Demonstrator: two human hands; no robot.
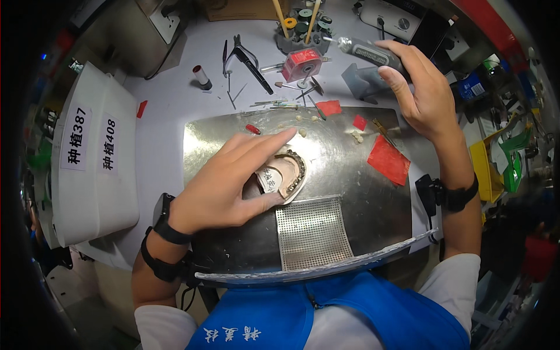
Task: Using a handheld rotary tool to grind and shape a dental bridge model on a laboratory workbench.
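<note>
A pale dental cast (271,178) with handwriting on its base lies on the metal work plate (361,216). A dark metallic dental framework (301,170) runs along its arch. My left hand (233,178) holds the cast, thumb at the near edge, fingers stretched over its far side; the palm hides its left part. Up at the right, my right hand (423,87) is closed round a grey handpiece (373,55). Its thin tip (328,39) points left, near the round bur holder (303,29). Just below the handpiece is a grey cradle-like stand (364,81).
A perforated metal grille (315,233) is set in the plate's near part. Red articulating-paper-like sheets (388,160) and small pale pieces lie on the plate. Beyond are loose burs (274,105), a red tape-like dispenser (301,63) and black pliers (251,63). A white bin (96,198) stands left.
</note>
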